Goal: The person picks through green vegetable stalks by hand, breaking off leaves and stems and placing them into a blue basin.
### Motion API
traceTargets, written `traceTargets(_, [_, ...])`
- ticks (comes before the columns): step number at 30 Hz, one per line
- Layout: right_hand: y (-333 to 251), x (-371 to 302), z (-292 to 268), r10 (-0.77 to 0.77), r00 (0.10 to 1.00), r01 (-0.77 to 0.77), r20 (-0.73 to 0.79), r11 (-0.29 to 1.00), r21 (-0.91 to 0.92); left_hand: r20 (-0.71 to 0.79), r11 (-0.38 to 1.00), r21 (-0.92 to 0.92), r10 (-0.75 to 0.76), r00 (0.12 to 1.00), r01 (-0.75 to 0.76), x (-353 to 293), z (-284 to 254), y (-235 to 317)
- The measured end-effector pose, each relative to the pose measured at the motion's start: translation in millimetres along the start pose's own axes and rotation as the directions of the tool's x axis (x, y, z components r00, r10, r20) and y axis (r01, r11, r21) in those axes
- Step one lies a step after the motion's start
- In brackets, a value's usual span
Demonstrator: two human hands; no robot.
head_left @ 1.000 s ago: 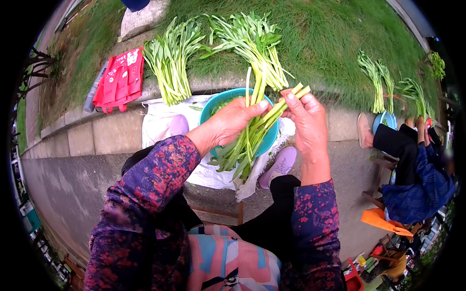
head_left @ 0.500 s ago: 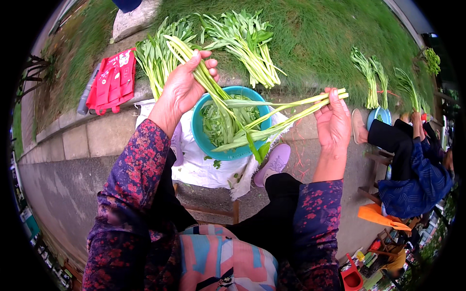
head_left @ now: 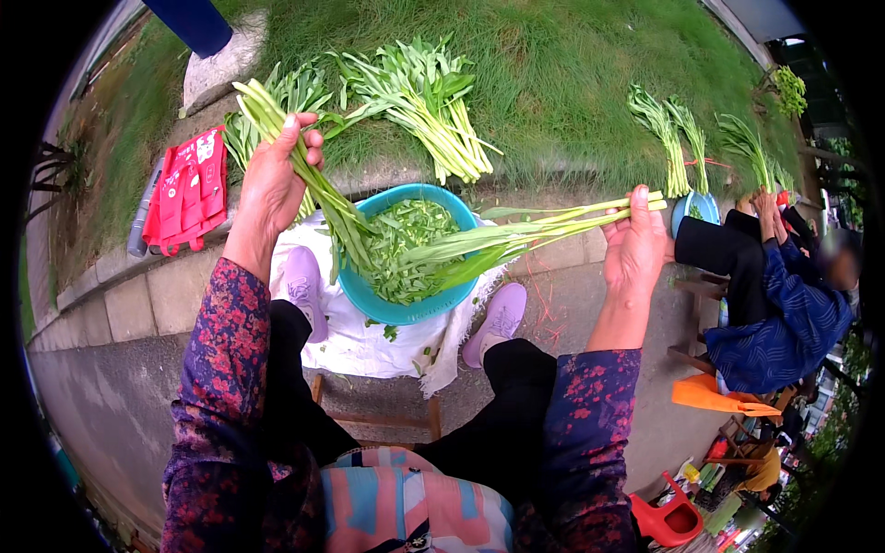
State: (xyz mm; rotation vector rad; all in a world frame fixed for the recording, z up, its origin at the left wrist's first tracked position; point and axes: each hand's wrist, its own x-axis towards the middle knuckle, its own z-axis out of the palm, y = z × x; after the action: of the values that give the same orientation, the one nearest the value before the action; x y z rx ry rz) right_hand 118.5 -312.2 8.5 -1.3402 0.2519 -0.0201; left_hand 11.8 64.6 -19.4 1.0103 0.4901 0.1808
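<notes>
Grass (head_left: 572, 83) is filling the background beyond a stone kerb (head_left: 138, 295), with bundles of green stalks (head_left: 424, 92) lying on it and a red bag (head_left: 189, 189) resting at its edge. Beside me, on my right, another person (head_left: 784, 304) is sitting with more greens laid out in front. Below my arms I am seeing a white cloth (head_left: 359, 341) spread on the pavement, carrying a blue basin (head_left: 406, 309) heaped with trimmed leaves. My left hand (head_left: 277, 180) is clenching a bunch of long green stalks (head_left: 318, 189), its cut ends pointing up over the grass and its leafy end trailing into the basin. My right hand (head_left: 636, 244) is grasping a second bunch (head_left: 516, 235), held level, with its leaves reaching across the basin's rim.
</notes>
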Motion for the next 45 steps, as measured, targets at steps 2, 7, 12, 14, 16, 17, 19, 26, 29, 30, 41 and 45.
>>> traceTargets(2, [-2, -3, -4, 0.016, 0.998, -0.013, 0.058, 0.998, -0.056, 0.083, 0.996, 0.082, -0.025, 0.996, 0.018, -6, 17, -3])
traceTargets(7, [6, -25, 36, 0.099, 0.95, -0.04, 0.296, 0.979, -0.199, 0.263, 0.986, 0.128, -0.138, 0.955, 0.107, -17, 41, -17])
traceTargets(12, [16, -42, 70, 0.245, 0.86, -0.242, 0.448, 0.968, -0.066, 0.446, 0.964, 0.108, -0.267, 0.854, 0.245, -25, 64, -34])
traceTargets(14, [15, -48, 81, 0.268, 0.81, -0.328, 0.522, 0.945, 0.024, 0.47, 0.949, 0.125, -0.312, 0.826, 0.288, -30, 72, -38])
traceTargets(16, [16, -50, 86, 0.287, 0.816, -0.354, 0.502, 0.934, 0.043, 0.505, 0.93, 0.134, -0.361, 0.784, 0.341, -33, 78, -41])
traceTargets(17, [18, -50, 86, 0.284, 0.822, -0.334, 0.493, 0.943, 0.013, 0.522, 0.925, 0.155, -0.375, 0.766, 0.347, -34, 80, -44])
traceTargets(19, [22, -50, 87, 0.324, 0.812, -0.352, 0.486, 0.935, -0.035, 0.551, 0.911, 0.202, -0.409, 0.728, 0.359, -35, 84, -48])
traceTargets(26, [24, -57, 94, 0.389, 0.821, -0.36, 0.418, 0.921, -0.15, 0.568, 0.856, 0.454, -0.493, 0.659, 0.249, -40, 90, -47])
traceTargets(29, [24, -58, 95, 0.411, 0.818, -0.357, 0.402, 0.912, -0.203, 0.571, 0.798, 0.594, -0.509, 0.644, 0.104, -43, 93, -50])
traceTargets(30, [25, -57, 95, 0.416, 0.817, -0.36, 0.399, 0.909, -0.211, 0.583, 0.811, 0.575, -0.496, 0.643, 0.105, -43, 93, -54])
traceTargets(41, [27, -50, 87, 0.458, 0.759, -0.473, 0.463, 0.876, -0.093, 0.546, 0.853, 0.397, -0.516, 0.66, 0.339, -34, 74, -61])
traceTargets(45, [26, -46, 81, 0.443, 0.733, -0.466, 0.516, 0.88, -0.095, 0.536, 0.873, 0.351, -0.483, 0.692, 0.338, -33, 75, -51])
